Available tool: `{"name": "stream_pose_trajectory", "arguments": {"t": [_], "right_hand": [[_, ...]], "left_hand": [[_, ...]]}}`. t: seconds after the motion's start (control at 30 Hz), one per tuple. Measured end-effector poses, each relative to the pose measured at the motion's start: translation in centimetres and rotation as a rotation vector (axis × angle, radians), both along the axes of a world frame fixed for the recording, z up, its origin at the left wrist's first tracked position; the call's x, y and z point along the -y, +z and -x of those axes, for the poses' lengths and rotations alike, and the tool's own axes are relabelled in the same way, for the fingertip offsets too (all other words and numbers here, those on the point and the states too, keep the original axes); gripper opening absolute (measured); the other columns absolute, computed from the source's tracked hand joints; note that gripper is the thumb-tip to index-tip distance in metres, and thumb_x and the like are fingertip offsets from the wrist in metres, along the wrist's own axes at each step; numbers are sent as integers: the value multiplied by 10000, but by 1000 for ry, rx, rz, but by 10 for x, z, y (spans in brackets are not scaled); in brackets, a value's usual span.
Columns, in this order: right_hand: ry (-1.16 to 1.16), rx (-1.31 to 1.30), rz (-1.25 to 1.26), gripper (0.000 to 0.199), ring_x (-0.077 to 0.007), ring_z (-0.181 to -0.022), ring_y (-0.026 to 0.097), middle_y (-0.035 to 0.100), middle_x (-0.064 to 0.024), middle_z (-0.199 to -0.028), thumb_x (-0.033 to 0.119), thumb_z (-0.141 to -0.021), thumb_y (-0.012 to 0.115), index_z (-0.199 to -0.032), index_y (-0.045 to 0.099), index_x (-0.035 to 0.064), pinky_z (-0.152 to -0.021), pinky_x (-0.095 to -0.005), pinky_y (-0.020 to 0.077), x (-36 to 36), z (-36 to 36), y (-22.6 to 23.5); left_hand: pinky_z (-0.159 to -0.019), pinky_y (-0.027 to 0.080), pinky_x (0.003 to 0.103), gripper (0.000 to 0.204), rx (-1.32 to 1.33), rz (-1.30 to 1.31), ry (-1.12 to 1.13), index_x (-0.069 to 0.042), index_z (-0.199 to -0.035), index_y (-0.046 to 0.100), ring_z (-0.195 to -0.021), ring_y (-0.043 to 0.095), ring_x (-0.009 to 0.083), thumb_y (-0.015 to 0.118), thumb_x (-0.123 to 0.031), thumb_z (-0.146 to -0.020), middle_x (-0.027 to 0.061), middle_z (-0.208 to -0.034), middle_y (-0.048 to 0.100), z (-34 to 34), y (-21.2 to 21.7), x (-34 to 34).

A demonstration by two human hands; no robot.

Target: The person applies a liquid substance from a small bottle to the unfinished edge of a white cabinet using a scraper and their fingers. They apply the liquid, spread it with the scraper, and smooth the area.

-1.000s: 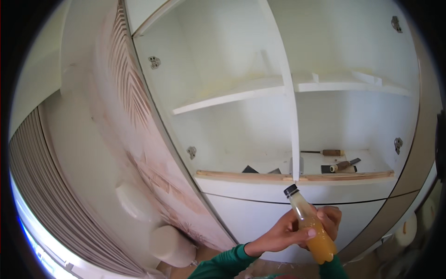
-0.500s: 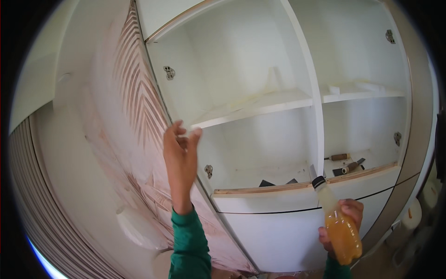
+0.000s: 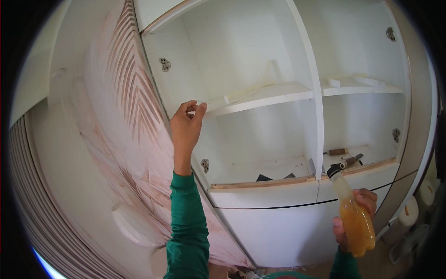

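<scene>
My left hand is raised at the left end of the cabinet's middle shelf. Its thumb and forefinger pinch a thin white strip, which is too small to make out fully. My right hand grips a clear plastic bottle of amber liquid in front of the lower drawer panel. The bottle tilts, with its black cap pointing up and left towards the bare wooden edge. Pale strips lie along the shelf top.
Wood-handled chisels lie in the lower right compartment, and dark flat pieces in the lower left one. Metal hinges stick out from the cabinet sides. A patterned wall panel and a pleated curtain are at left.
My left hand has moved up to the shelf's left end and closed its fingertips on the thin strip. The bottle in my right hand has shifted slightly right in view.
</scene>
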State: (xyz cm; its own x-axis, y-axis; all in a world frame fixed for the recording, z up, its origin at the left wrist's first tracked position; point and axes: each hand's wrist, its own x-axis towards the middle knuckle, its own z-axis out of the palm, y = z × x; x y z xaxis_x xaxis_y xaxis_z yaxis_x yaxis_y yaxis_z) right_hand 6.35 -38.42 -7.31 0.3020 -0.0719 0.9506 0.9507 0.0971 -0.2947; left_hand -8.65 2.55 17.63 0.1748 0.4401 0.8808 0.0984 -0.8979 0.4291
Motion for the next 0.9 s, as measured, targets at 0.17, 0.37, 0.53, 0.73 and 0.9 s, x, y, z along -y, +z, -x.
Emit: {"name": "stream_pose_trajectory", "arguments": {"t": [0.17,0.37,0.53,0.73,0.9], "right_hand": [[27,-39,-2,796,-297,-1185,585,561,-168,-1299,489,-812,923,-1394,535,107,-974,-431,532,6,-14,-6],[72,-36,6,791,-304,-1183,582,555,-180,-1317,454,-816,915,-1407,520,108,-977,-441,535,3,-32,-12],[100,-16,23,772,-306,-1171,590,564,-181,-1299,434,-808,911,-1394,531,106,-971,-447,541,1,-44,-14],[125,-26,5,783,-304,-1158,593,567,-183,-1283,465,-798,917,-1383,539,109,-957,-442,543,2,-55,-14],[147,-45,-5,768,-306,-1154,590,563,-189,-1271,476,-806,912,-1367,540,107,-954,-441,535,1,-57,-13]], "left_hand": [[-758,588,323,566,123,90,-76,75,-1235,737,-861,731,184,816,-426,-983,133,-1033,794,-5,-3,24],[-771,590,284,484,177,57,-90,69,-1218,727,-817,715,145,848,-342,-994,82,-967,734,-16,3,33],[-818,606,292,402,183,8,-86,72,-1241,731,-837,712,139,859,-226,-1001,50,-946,694,-13,-2,26],[-842,615,295,386,181,7,-101,60,-1260,735,-865,703,133,867,-185,-993,21,-914,631,-14,-6,27],[-871,600,285,357,162,-7,-99,49,-1262,741,-877,673,106,863,-151,-992,-2,-898,594,-13,-5,28]]}}
